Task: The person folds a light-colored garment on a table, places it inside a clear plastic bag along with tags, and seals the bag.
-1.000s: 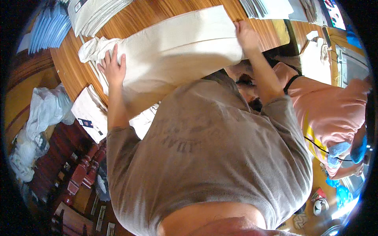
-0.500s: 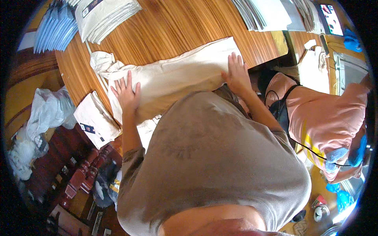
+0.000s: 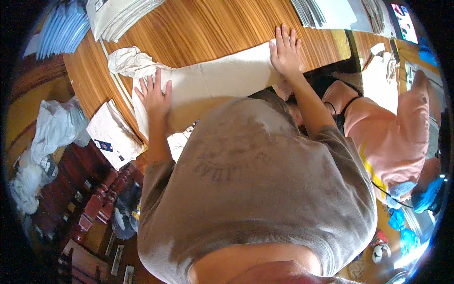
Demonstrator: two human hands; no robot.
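A cream cloth garment (image 3: pixel 217 78) lies in a long folded strip across the wooden table in front of me. Its left end is a loose, crumpled bunch (image 3: pixel 132 61). My left hand (image 3: pixel 155 97) rests flat on the cloth just below that bunch, fingers spread. At the strip's far right corner lies my right hand (image 3: pixel 286 54), its fingers stretched out past the far edge over the wood and its palm by the cloth's end. Neither hand grips anything. Part of the strip's near edge is hidden by my shirt.
A folded cream garment with a dark tag (image 3: pixel 111 132) sits at the table's left edge. Farther back are stacks of cream garments (image 3: pixel 125 16), blue packs (image 3: pixel 64 31) and pale packs (image 3: pixel 331 14). A person in pink (image 3: pixel 385 132) is close at my right. White plastic bags (image 3: pixel 59 123) lie left.
My right hand has moved away from me, to the strip's far corner. The strip's right part looks narrower and smoother. My left hand has barely shifted. The person in pink has moved slightly.
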